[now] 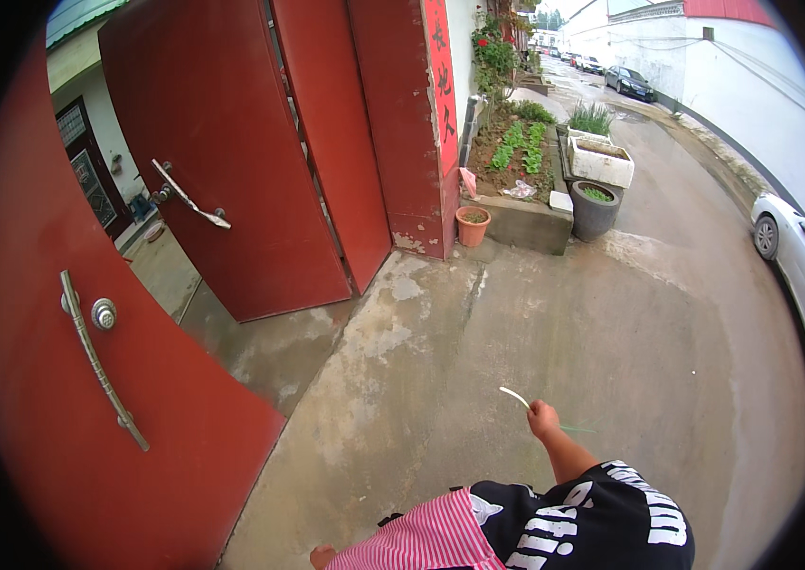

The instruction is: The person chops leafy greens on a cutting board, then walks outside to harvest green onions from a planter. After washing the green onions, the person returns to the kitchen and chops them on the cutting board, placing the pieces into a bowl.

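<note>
My right hand [543, 419] is closed around a thin stalk [514, 396], probably a green onion. Its pale end sticks out to the left and its thin green leaves [579, 429] trail to the right, above the wet concrete paving. At the bottom edge, beside the pink-striped cloth [416, 534] over my front, only part of my left hand [322, 556] shows; its fingers cannot be made out. The nearest big thing on the left is a red metal gate leaf [181, 427] with a long metal pull handle [99, 370].
A second red gate leaf [231, 142] stands ajar, with a courtyard behind it. Past the red gate pillar [409, 142] are an orange flowerpot [473, 231], a raised vegetable bed [527, 221] and a dark round planter [593, 217]. A white car [797, 249] stands at the right.
</note>
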Demonstrator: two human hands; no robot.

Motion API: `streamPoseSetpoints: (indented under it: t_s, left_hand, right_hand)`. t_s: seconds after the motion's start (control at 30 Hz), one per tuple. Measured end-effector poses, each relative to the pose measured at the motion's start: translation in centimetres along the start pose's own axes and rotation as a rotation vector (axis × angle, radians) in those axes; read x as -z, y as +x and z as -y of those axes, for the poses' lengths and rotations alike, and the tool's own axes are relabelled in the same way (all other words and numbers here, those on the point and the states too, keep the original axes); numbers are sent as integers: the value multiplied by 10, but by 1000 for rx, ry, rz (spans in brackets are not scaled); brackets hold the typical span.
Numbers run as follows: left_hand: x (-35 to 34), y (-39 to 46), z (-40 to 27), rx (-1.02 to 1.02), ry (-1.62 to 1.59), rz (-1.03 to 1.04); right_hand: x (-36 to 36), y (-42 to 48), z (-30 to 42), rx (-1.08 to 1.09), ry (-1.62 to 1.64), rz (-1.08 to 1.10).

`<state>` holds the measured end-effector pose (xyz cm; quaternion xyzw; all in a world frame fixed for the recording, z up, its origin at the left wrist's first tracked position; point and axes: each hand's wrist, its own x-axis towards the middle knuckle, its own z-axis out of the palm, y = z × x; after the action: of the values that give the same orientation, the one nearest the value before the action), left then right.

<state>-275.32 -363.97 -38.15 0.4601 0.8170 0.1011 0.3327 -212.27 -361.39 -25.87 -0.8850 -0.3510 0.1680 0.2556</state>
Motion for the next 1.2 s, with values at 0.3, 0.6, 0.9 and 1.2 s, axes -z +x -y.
streamPoseSetpoints:
  t_s: [0.3, 0.6, 0.9, 1.2]
  left_hand:
    - [20, 133, -122, -214, 45, 201]
    - [80, 200, -174, -84, 246, 219]
    - [162, 260, -393, -183, -136, -210]
    - [166, 347, -345, 115, -59, -124]
  right_hand:
    - [-14, 0, -34, -318, -162, -57]
    - [-93, 207, 107, -231, -182, 9]
    - [-223, 416, 419, 444, 255, 312]
    - [-302, 401, 650, 697, 403, 790]
